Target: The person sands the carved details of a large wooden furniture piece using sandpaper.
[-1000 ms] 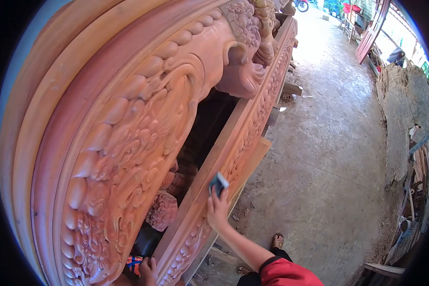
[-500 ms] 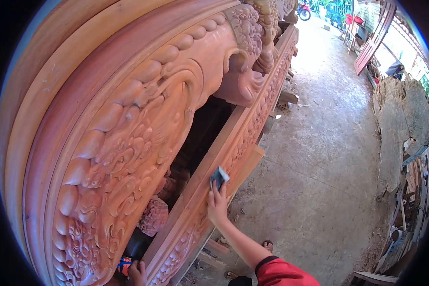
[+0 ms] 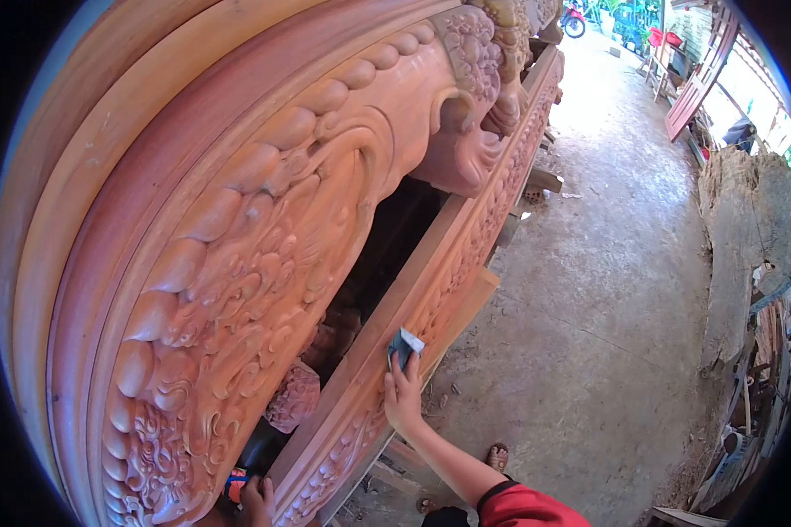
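Note:
My right hand [image 3: 402, 402] presses a folded sheet of sandpaper [image 3: 404, 345] against the top edge of a long carved wooden rail [image 3: 373, 351]. The sheet is dark on one side and pale on the other. At the bottom of the view, my left hand [image 3: 257, 502] curls its fingers at the inner edge of the same rail, partly cut off by the frame. An orange and blue item [image 3: 235, 484] shows beside it, too little of it visible to name. To the left rises a large curved panel [image 3: 264, 255] carved with scrolls and rounded lobes.
A dark gap [image 3: 404, 224] separates panel and rail, with a carved knob [image 3: 293, 397] inside it. A plank [image 3: 466, 312] juts out beneath the rail. Weathered boards [image 3: 738, 255] lean along the right side of the concrete floor [image 3: 598, 272]. A red motorbike [image 3: 574, 21] stands far back.
My right hand and the sandpaper have shifted slightly down the view along the rail. The whole scene has moved a little rightward as the camera turned.

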Tool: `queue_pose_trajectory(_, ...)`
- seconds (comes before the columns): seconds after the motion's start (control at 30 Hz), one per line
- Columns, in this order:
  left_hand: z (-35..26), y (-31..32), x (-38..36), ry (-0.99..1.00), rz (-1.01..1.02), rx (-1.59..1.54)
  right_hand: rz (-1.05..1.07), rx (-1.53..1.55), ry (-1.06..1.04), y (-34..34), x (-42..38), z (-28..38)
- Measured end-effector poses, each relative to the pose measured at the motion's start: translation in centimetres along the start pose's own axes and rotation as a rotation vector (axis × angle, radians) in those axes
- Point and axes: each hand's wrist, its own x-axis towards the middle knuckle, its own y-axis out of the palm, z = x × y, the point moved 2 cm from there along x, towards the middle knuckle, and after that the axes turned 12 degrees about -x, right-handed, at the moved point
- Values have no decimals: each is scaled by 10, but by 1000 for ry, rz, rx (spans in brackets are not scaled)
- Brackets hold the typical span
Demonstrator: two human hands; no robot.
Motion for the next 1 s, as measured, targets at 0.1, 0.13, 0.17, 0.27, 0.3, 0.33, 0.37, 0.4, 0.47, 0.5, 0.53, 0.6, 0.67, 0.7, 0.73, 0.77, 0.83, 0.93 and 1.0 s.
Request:
queue_pose_trajectory(0.1, 0, 1, -4, -15, -63, 17, -211, 180, -89, -11, 48, -2)
queue_pose_trajectory(0.13, 3, 2, -5, -58, -101, -20, -244, 115, -41, -16, 71, -6)
queue_pose_trajectory(0.17, 0, 0, -6, -65, -106, -23, -277, 45, 5, -21, 90, -10)
queue_pose_trajectory(0.27, -5, 1, -5, -147, -75, -71, -261, 224, 127, -33, 124, -18)
queue_pose_trajectory(0.3, -3, 2, -5, -106, -102, -62, -260, 223, 118, -31, 119, -17)
queue_pose_trajectory(0.33, -1, 3, -5, -64, -129, -52, -248, 242, 61, -26, 105, -16)
queue_pose_trajectory(0.37, 3, 2, -5, -66, -136, -57, -235, 261, 5, -21, 88, -15)
queue_pose_trajectory(0.4, 7, 3, -4, -77, -103, -45, -234, 262, -3, -16, 67, -15)
queue_pose_trajectory(0.47, 11, 5, -4, -91, -70, -27, -88, 122, -57, -5, 28, -9)
queue_pose_trajectory(0.5, 13, 7, -5, -81, -91, -68, -84, 128, -55, -2, 29, -11)
queue_pose_trajectory(0.53, 12, 6, -6, -72, -110, -107, -114, 180, -50, -3, 33, -9)
queue_pose_trajectory(0.6, 8, 4, -8, -104, -91, -79, -237, 139, -49, -7, 57, -9)
queue_pose_trajectory(0.67, 5, 0, -6, -133, -77, -64, -283, 202, 21, -27, 101, -5)
queue_pose_trajectory(0.7, 2, -2, -7, -138, -84, -50, -280, 201, 17, -32, 117, -7)
queue_pose_trajectory(0.73, -1, -2, -6, -140, -89, -41, -272, 165, 91, -36, 133, -13)
queue_pose_trajectory(0.77, -3, 1, -6, -140, -92, -35, -267, 126, 164, -38, 142, -18)
queue_pose_trajectory(0.83, 9, 5, -7, -139, -81, -31, -302, 120, 35, -31, 121, -14)
queue_pose_trajectory(0.93, -3, 2, -3, -119, -82, -17, -211, -41, -153, -7, 43, -5)
queue_pose_trajectory(1.0, -5, 1, -6, -108, -82, -1, -166, -25, -121, -5, 33, -6)
